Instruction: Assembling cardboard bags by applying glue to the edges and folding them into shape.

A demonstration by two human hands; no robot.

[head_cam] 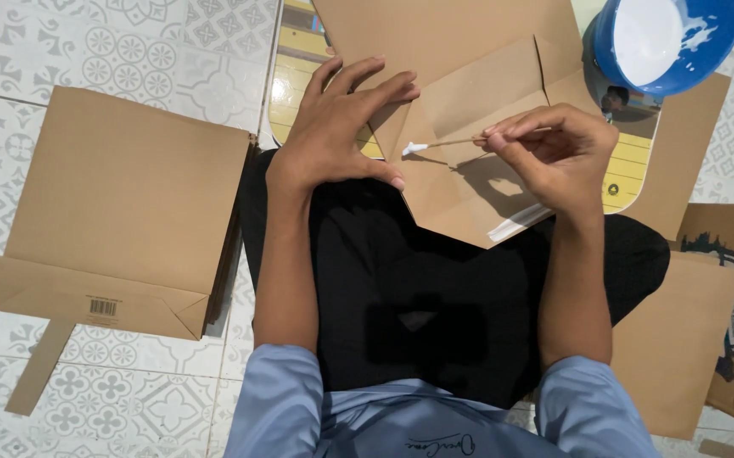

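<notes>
A thin stick [460, 141] with a white blob of glue at its tip lies just above the middle of the frame, its wet end over a folded flap of the brown paper bag [469, 102] that rests across the person's lap. The right hand [554, 153], at centre right, has its grip pressed together on the stick's far end, pinching it between thumb and fingertips. The left hand [337, 127], at centre left, lies flat with its grip spread wide, fingers fanned across the bag's left edge and holding the paper down. A white strip of glue [520, 222] runs along the bag's lower right edge, just below the right hand. In the upper right corner stands a blue bowl [706, 51] holding white glue, near the bag's top corner. At the left of the frame a stack of finished brown bags [129, 203] lies on the patterned tile floor [129, 42], well apart from the hands. More flat cardboard pieces [681, 339] sit at the lower right.
</notes>
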